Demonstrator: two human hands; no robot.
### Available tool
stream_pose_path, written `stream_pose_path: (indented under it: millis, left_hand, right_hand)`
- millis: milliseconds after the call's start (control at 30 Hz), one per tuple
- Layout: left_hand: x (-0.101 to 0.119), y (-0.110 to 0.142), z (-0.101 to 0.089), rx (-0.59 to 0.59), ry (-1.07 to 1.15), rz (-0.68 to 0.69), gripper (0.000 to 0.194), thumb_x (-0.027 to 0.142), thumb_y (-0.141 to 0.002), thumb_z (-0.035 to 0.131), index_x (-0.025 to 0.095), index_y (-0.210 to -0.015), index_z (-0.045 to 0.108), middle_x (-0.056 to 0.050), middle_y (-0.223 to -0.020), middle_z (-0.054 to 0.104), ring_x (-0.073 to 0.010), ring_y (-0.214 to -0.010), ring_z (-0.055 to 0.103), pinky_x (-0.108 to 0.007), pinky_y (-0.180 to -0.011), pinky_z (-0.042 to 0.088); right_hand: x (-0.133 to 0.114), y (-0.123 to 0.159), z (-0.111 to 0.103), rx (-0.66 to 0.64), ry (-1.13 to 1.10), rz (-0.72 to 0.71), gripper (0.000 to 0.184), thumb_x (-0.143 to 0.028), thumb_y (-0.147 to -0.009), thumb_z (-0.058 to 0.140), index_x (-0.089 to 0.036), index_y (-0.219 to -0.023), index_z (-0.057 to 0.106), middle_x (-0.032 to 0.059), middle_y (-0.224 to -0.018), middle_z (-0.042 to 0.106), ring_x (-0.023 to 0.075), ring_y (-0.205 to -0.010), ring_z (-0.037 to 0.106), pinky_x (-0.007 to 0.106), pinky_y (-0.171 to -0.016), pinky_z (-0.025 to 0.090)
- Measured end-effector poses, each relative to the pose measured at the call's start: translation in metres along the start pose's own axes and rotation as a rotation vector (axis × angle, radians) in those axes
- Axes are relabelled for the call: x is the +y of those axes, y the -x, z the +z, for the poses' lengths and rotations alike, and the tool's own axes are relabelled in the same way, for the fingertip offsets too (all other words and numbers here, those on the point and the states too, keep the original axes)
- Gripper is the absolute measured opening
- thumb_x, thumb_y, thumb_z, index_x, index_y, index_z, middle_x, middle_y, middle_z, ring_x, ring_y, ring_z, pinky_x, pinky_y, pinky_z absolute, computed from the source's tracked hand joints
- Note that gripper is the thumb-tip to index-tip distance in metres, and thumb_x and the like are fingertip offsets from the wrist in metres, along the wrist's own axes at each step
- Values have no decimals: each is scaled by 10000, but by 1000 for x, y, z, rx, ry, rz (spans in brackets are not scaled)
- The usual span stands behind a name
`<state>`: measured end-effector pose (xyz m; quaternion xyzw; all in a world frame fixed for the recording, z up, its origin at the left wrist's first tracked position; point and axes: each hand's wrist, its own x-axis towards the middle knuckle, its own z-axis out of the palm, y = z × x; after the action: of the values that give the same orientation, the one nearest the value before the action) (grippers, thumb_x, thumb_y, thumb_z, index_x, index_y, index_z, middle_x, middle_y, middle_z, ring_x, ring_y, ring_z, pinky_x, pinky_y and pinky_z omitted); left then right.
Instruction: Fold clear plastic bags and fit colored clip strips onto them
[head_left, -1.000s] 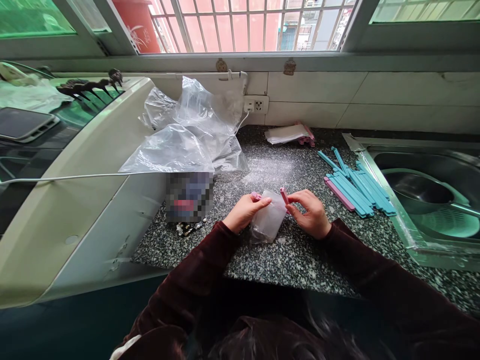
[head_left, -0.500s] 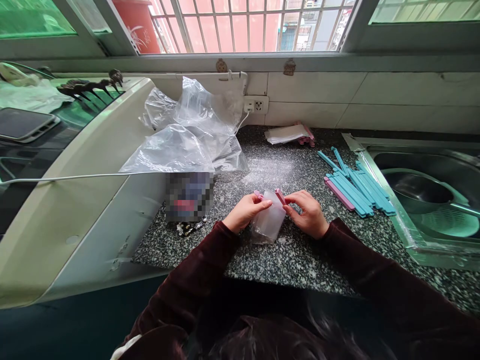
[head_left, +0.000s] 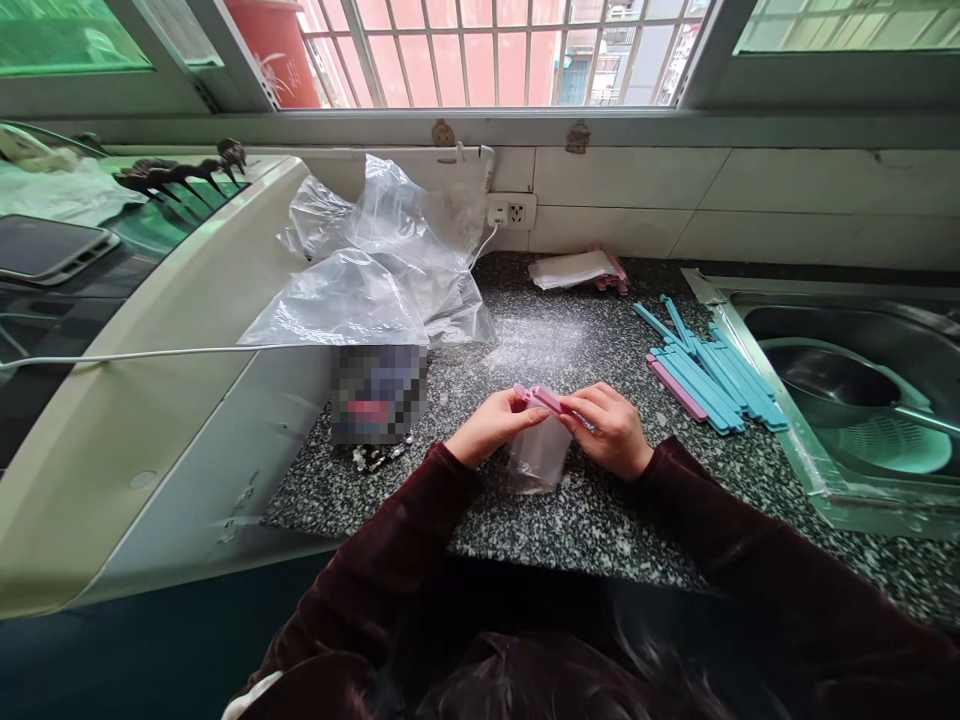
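Note:
Over the counter, a small clear plastic bag hangs down from between my hands. Along its top edge lies a pink sealing clip. My left hand is closed on the clip's left end and the bag's upper corner, thumb in front. My right hand pinches the clip's right end between thumb and fingers. To the right lies a pile of blue clips, with another pink clip at its left side. My fingertips partly hide the bag's top edge.
Large crumpled clear plastic bags lie at the back left beside a white appliance. A stack of small bags with pink clips rests by the wall. At right is a sink holding a pan. A white cable crosses the left side.
The pink clip's two parts have come together across the bag's top, the right part swinging down leftward. My right hand has moved slightly left. The bag now hangs straighter.

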<state>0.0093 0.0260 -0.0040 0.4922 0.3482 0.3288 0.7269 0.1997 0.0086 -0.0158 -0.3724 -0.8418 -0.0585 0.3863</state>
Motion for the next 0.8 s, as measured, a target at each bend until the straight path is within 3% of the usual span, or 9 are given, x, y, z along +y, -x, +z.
stream_pose_path:
  millis: [667, 800]
  left_hand:
    - [0, 0, 1, 61, -62, 64, 421, 453, -599, 768, 110, -816, 657, -51, -814, 686, -158, -780, 593, -296, -777, 441]
    - [2, -1, 3, 167, -168, 91, 441, 512, -585, 739, 117, -744, 624, -24, -730, 647, -134, -704, 555, -265, -690, 430]
  right_hand:
    - [0, 2, 2, -28, 50, -30, 145, -202, -851, 547, -171, -928, 666, 52, -761, 668, 161, -707, 529, 296, -658, 465]
    - [1, 2, 2, -57, 68, -17, 161, -215, -861, 534, -182, -939, 670, 50, -767, 668, 160, -711, 530, 301, -669, 455]
